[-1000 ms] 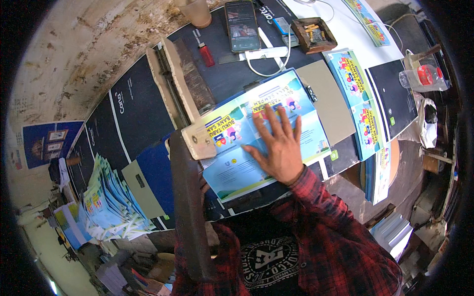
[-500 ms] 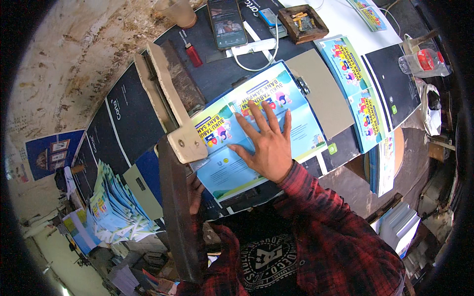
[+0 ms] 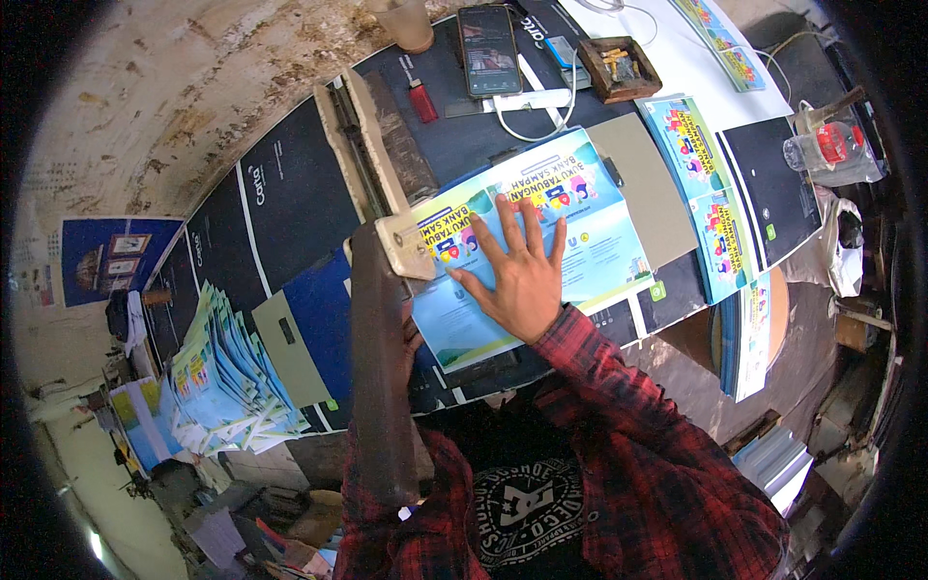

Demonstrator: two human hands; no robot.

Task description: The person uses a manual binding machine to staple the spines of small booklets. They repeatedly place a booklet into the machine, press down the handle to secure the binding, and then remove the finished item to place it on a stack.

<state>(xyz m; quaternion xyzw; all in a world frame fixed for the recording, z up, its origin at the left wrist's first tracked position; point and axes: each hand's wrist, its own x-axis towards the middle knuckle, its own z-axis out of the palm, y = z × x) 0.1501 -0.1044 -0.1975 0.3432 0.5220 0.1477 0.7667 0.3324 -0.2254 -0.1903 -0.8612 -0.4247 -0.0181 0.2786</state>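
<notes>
My right hand (image 3: 520, 275) lies flat on a printed blue and yellow sheet (image 3: 590, 256), fingers spread and holding nothing. Colourful cartoon figures decorate the sheet, and its left edge meets what looks like a paper cutter with a beige frame (image 3: 348, 126). A thick brown lever arm (image 3: 379, 387) rises from the cutter's near end toward me. Behind that arm, close to the sheet's left edge, only a few fingers of my left hand (image 3: 413, 340) show; most of it is hidden. Grey board (image 3: 657, 217) shows to the right of the sheet.
At left is a fanned pile of printed sheets (image 3: 227, 387); more printed sheets (image 3: 717, 232) lie at right. Along the far side are a phone (image 3: 489, 53), a red lighter (image 3: 421, 101) and a wooden ashtray (image 3: 643, 82). A plastic bottle (image 3: 826, 155) stands far right.
The whole view has turned slightly, so most things sit farther right in the picture. My right hand stays flat on the sheet, a little nearer its left side.
</notes>
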